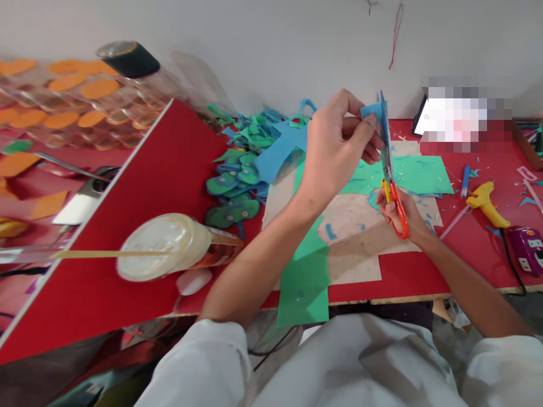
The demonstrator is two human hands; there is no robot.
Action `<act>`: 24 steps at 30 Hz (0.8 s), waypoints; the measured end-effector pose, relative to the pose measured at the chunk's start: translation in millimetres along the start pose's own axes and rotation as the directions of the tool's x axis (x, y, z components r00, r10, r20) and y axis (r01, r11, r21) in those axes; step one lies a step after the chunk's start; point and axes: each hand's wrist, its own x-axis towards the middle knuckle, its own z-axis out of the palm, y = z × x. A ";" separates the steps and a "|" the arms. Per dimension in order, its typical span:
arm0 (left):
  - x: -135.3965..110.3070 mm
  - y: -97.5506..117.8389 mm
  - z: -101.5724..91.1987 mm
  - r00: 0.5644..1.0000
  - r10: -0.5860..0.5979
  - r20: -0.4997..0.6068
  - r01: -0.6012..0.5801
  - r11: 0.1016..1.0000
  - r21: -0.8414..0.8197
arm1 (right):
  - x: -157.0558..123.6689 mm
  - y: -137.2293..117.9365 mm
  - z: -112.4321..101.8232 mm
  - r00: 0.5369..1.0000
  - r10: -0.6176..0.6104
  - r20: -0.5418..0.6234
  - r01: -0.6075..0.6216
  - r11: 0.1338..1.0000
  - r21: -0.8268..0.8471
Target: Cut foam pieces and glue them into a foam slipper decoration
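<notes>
My left hand is raised above the red table, its fingers pinched on a small blue foam piece. My right hand grips orange-handled scissors whose blades point up and meet the blue piece. Below the hands lie green foam sheets and a tan board flecked with blue scraps.
A pile of green-and-blue cut shapes and blue offcuts lies left of centre. A lidded cup with a straw stands front left. A yellow glue gun and a purple device sit right. Clear containers of orange pieces line the left.
</notes>
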 end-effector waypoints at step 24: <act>0.9 6.4 -3.2 0.996 0.077 -0.035 -0.075 0.995 0.066 | -2.6 -12.1 -5.5 1.000 0.021 -0.017 -0.023 0.992 -0.125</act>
